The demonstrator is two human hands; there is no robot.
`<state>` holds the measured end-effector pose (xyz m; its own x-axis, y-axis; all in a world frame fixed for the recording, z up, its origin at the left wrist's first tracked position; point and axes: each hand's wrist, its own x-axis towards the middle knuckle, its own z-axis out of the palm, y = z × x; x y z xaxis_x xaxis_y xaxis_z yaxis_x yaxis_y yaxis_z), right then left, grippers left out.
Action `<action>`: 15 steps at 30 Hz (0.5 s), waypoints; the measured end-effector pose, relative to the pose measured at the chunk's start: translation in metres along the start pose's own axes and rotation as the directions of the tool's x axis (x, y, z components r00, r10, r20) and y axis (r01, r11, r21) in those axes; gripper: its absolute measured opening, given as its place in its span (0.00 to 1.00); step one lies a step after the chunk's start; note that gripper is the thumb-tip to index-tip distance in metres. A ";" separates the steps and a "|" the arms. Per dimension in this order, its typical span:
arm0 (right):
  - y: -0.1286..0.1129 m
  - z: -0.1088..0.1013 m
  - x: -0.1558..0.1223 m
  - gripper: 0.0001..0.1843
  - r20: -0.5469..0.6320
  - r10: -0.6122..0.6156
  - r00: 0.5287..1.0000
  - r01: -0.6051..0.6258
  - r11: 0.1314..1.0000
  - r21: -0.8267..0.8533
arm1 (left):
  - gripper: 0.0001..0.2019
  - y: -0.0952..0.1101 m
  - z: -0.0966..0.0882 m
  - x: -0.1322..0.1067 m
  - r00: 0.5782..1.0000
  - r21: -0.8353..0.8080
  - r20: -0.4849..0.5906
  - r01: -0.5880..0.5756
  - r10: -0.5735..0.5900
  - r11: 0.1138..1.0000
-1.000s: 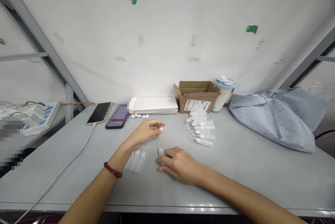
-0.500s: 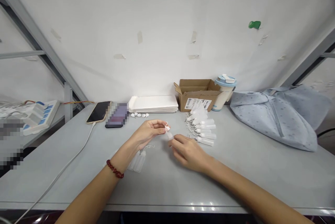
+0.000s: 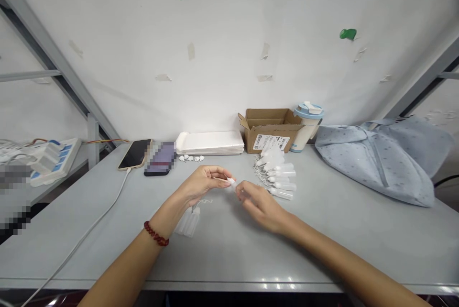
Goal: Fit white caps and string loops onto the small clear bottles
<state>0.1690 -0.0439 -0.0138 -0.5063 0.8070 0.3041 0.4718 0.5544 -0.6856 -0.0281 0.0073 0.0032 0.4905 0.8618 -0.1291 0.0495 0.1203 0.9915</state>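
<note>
My left hand (image 3: 208,182) is closed in a pinch on the white cap (image 3: 231,180) of a small translucent plastic bottle. My right hand (image 3: 260,206) has its fingers curled around the other end of that bottle, whose body is mostly hidden between the hands. Beside my left wrist lie several similar clear bottles (image 3: 188,223) with thin strings, partly covered by the arm. A pile of capped small bottles (image 3: 281,185) with strings rests just beyond my right hand. Several loose white caps (image 3: 191,158) sit in a row farther back.
At the back stand a stack of white trays (image 3: 211,143), an open cardboard box (image 3: 272,130) and a cup with a blue lid (image 3: 308,125). A light blue fabric bag (image 3: 376,163) lies right. Two phones, one charging phone (image 3: 135,154), and a power strip (image 3: 59,161) are left.
The bottle and its cap have tilted and dropped slightly between my hands. My right hand has shifted a little to the right, with its fingers more curled.
</note>
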 end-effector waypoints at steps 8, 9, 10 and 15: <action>-0.003 -0.013 0.008 0.02 0.030 0.284 0.958 -0.248 0.775 0.581 | 0.14 0.003 0.010 -0.002 0.995 0.068 -0.100 -0.021 0.027 0.997; -0.003 -0.013 0.009 0.03 0.052 0.309 0.949 -0.273 0.732 0.625 | 0.14 0.004 0.011 -0.003 0.993 0.074 -0.109 -0.026 0.034 0.997; -0.003 -0.013 0.009 0.05 0.079 0.335 0.939 -0.300 0.682 0.667 | 0.14 0.005 0.012 -0.003 0.993 0.081 -0.115 -0.032 0.041 0.996; -0.003 -0.014 0.009 0.13 0.187 0.405 0.895 -0.393 0.516 0.762 | 0.14 0.005 0.015 -0.002 0.992 0.093 -0.112 -0.051 0.061 0.994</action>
<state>0.1733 -0.0349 0.0001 -0.3971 0.9086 -0.1293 -0.1077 -0.1861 -0.9766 -0.0164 -0.0014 0.0087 0.3920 0.9173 -0.0694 0.1057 0.0300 0.9939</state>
